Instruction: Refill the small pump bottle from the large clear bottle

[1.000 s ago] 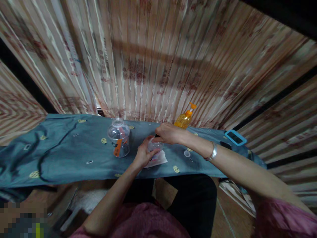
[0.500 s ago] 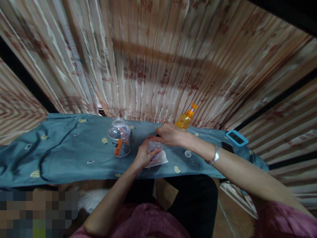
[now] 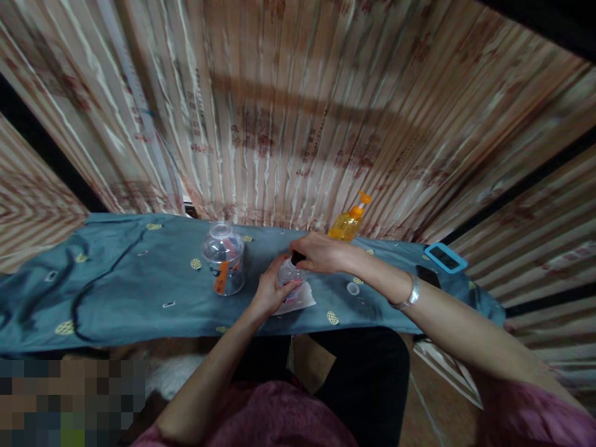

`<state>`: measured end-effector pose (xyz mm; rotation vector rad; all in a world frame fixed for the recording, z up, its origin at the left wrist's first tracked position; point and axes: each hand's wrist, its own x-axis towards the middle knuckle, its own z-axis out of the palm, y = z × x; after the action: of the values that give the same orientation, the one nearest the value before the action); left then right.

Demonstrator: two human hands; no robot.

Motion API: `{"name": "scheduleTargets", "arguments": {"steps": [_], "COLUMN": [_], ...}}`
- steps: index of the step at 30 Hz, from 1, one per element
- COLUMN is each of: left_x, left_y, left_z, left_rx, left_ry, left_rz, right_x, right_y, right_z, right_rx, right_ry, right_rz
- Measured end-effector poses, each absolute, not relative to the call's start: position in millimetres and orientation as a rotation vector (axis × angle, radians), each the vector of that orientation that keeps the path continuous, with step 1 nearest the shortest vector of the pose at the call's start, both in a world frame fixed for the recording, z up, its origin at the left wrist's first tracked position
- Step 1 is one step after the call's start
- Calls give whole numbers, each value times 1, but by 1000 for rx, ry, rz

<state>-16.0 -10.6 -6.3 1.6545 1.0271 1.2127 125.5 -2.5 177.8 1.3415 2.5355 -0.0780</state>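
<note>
My left hand (image 3: 270,287) is wrapped round a small clear plastic bottle (image 3: 291,273), with its thumb across the near side. The bottle stands over a white sheet of paper (image 3: 305,300) on the cloth-covered table. My right hand (image 3: 322,251) reaches over the top, fingers closed on a black cap (image 3: 297,257) at the bottle's neck. Part of the cap is hidden by those fingers. To the left stands a larger clear plastic jar (image 3: 228,251) with an orange label and an open mouth.
A yellow pump bottle (image 3: 345,225) stands behind my right wrist. A small white lid (image 3: 352,288) lies right of the paper. Farther right are a blue-framed device (image 3: 446,257) and a dark phone-like object (image 3: 427,275). A patterned curtain (image 3: 279,124) hangs behind the table (image 3: 139,292).
My right hand has turned slightly at the bottle's neck, and more of the black cap now shows. My left hand keeps its hold on the bottle.
</note>
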Motion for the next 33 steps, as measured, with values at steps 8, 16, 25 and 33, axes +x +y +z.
{"name": "scheduleTargets", "arguments": {"steps": [8,16,25,33], "left_x": [-15,-16,-15,-14], "left_y": [-10,-11,-10,-10], "left_z": [-11,-8,-11,-12], "left_rx": [1645,1649,1633,1624], "left_ry": [1027,1041,1046,1045], "left_rz": [1223,1209,1241,1239], "right_x": [124,125,128,124], "right_y": [-5,-6,-5,-14], "right_z": [179,179,176,169], "right_rx": [1338,1326,1388,1507], "right_ry": [2531,2569,2528,2520], "right_rz": [-72,-98,-94,-108]}}
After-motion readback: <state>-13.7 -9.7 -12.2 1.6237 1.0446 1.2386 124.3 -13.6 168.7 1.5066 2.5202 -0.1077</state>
